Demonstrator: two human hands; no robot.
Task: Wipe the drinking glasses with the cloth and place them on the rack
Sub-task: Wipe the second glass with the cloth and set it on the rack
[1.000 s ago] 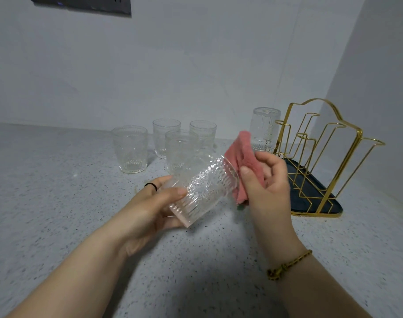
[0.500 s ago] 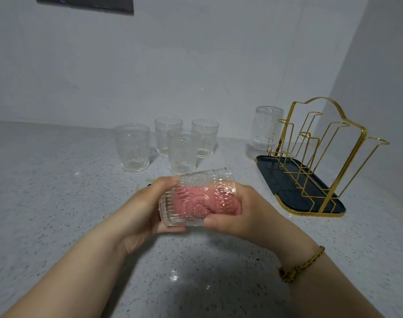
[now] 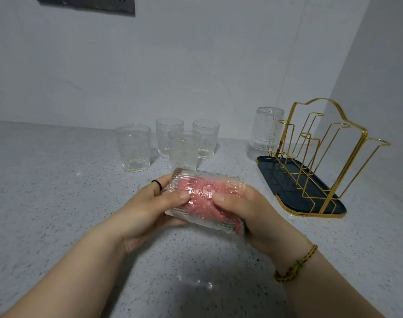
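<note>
A ribbed clear drinking glass [image 3: 191, 182] lies sideways between my hands above the counter. My left hand [image 3: 150, 207] grips its base end. A pink cloth [image 3: 207, 203] is stuffed inside the glass, and my right hand [image 3: 253, 212] holds the cloth at the open mouth, thumb on the glass wall. Several more upright glasses [image 3: 134, 151] stand behind in a cluster. One glass [image 3: 267, 128] sits upside down on the far peg of the gold wire rack [image 3: 328, 157].
The rack stands on a dark tray with a gold rim [image 3: 278, 196] at the right, close to the side wall. A grey speckled counter [image 3: 47, 191] spreads to the left and front. A dark panel [image 3: 86, 4] hangs on the back wall.
A second ago the cloth was outside, held at the glass mouth. Since then my right hand pushed it inside, and the glass has turned to lie level between both hands.
</note>
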